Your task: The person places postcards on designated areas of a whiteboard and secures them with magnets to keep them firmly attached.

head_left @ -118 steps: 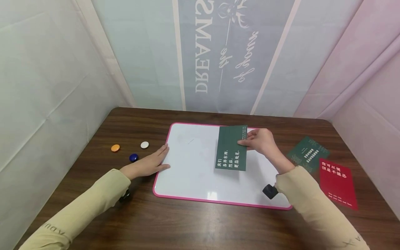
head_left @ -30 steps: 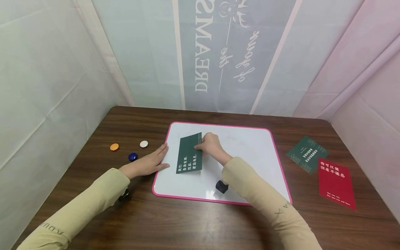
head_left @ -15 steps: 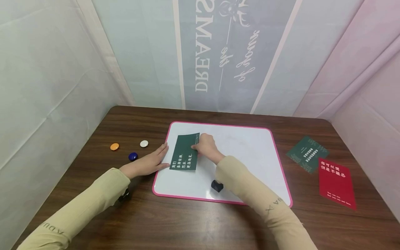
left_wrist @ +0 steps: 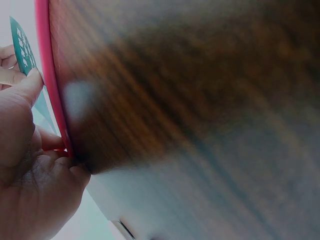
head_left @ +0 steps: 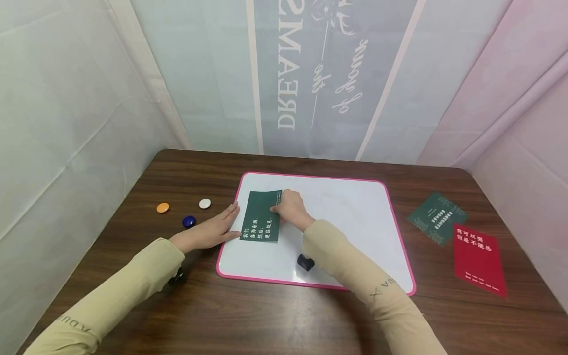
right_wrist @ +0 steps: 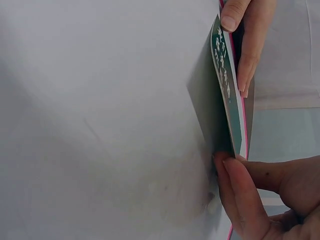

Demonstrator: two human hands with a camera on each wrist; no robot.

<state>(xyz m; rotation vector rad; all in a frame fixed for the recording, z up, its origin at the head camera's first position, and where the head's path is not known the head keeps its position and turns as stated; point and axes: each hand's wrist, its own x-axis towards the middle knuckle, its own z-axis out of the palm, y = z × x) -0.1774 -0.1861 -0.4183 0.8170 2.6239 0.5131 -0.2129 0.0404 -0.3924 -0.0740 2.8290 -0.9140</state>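
Left hand [head_left: 214, 230] spread, right hand [head_left: 293, 207] pinching dark green card [head_left: 260, 209], rectangular, white-lettered

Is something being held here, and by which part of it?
The right hand pinches a green card by its right edge; the left hand rests on the left edge of the whiteboard.

The green card [head_left: 261, 215] has white writing and one edge up; it's over the left part of the flat, pink-edged whiteboard [head_left: 350, 222].
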